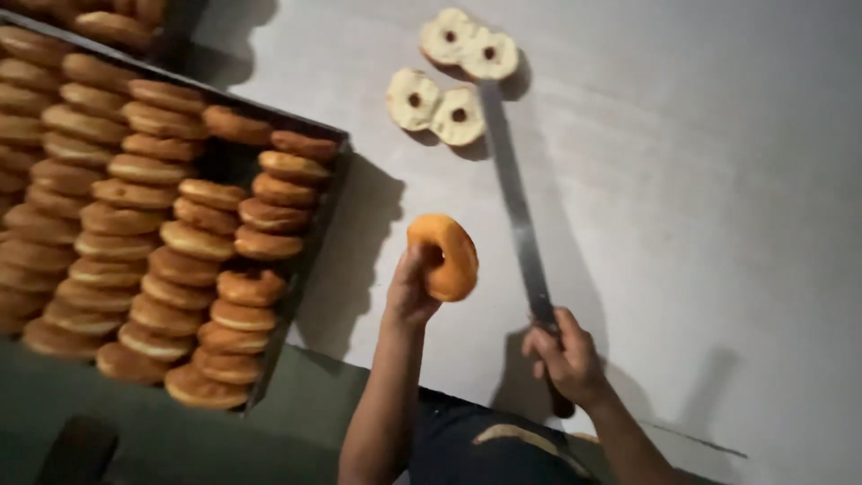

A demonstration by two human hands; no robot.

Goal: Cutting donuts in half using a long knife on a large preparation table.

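One whole doughnut [443, 257] is held up above the table [700, 224], pinched at its lower left edge by the fingers of the left hand [410, 292], its hole facing partly toward the camera; the right hand [566, 355] is closed around the dark handle of a long knife [516, 211], whose flat blade runs away across the table, its tip lying beside the cut doughnut halves [453, 72]; four of these halves lie in two pairs, pale crumb side up, near the far end of the blade; to the left, well apart from the hands, a dark tray [323, 193] carries many golden-brown doughnuts [153, 224] stacked on edge in close rows; the white table shows dark shadows beside the tray and under both arms.
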